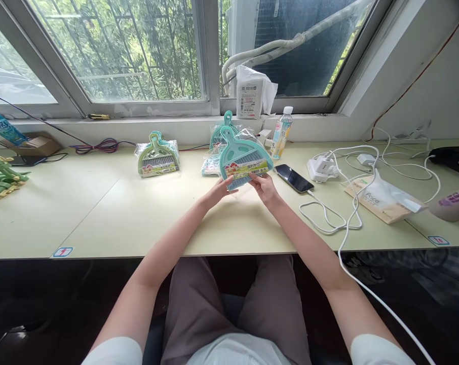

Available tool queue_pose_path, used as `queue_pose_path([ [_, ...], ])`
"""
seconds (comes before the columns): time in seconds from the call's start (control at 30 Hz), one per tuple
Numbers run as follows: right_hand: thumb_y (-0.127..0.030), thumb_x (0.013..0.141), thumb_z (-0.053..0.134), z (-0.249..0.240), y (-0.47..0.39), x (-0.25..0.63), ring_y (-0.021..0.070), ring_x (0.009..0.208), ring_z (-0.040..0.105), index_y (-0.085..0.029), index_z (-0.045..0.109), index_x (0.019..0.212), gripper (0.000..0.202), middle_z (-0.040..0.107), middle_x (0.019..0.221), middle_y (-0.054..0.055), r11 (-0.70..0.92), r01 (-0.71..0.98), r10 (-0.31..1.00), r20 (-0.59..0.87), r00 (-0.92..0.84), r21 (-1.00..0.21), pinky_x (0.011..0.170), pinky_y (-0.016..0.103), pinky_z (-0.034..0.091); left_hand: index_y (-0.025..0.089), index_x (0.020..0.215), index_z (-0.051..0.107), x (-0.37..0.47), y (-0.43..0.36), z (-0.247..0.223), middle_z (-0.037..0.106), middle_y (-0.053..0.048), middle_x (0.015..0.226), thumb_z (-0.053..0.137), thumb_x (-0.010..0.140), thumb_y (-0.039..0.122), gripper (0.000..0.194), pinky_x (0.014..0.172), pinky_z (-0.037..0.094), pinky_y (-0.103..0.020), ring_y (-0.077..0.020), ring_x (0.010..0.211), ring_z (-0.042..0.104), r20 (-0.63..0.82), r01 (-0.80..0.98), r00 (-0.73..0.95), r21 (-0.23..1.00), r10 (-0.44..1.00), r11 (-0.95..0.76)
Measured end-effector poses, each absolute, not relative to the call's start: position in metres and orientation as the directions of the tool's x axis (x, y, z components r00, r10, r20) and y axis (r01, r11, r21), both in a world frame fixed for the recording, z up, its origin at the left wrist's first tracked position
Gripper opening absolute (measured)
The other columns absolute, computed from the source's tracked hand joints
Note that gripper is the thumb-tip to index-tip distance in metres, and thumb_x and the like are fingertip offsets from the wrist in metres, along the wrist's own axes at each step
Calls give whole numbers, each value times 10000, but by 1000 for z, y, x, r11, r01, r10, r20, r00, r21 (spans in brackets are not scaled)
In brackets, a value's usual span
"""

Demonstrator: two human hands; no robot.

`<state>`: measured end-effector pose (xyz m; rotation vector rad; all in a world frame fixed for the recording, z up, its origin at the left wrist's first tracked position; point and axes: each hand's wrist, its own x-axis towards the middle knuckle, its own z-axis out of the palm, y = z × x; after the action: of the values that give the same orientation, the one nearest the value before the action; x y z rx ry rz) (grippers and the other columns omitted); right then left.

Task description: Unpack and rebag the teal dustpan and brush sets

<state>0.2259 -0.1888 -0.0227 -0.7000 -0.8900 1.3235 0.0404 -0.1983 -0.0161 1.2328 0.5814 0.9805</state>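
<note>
Behind the front edge of the desk (138, 218), the left hand (219, 192) and right hand (265, 189) gripped a dustpan (241, 148), fingers closed

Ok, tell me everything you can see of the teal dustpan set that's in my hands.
The teal dustpan set looks like smooth plastic, with a rounded body and a short handle at the top. Greyish bristles show around a yellow-green and red printed label. It tilts, handle up and leaning left, in front of other packaged sets. Your left hand grips its lower left, your right hand its lower edge. Whether it touches the table is unclear.
</note>
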Motion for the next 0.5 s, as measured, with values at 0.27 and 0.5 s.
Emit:
queue_pose_path([
  [0.27, -202, 537, 868, -23, -188, 227, 308, 1114, 626, -174, 690, 852, 364, 735, 1014, 67, -7, -446, 990, 58, -132, -895, 1004, 454, 520, 192, 1184, 611, 24, -186, -16, 682, -89, 1151, 620, 828, 441, 434, 904, 512, -389, -263, 1066, 637, 42, -357, 366, 929, 930, 99],
  [0.5, -262, 579, 857, -16, -194, 222, 308, 1181, 587, -185, 682, 956, 422, 710, 1102, 74, 85, -495, 979, 166, -121, -864, 1026, 435, 506, 223, 1288, 548, 11, -191, -2, 640, -120, 1229, 338, 822, 761, 742, 999, 435, -482, -321, 1263, 508, 95, -543, 464, 816, 881, 198],
])
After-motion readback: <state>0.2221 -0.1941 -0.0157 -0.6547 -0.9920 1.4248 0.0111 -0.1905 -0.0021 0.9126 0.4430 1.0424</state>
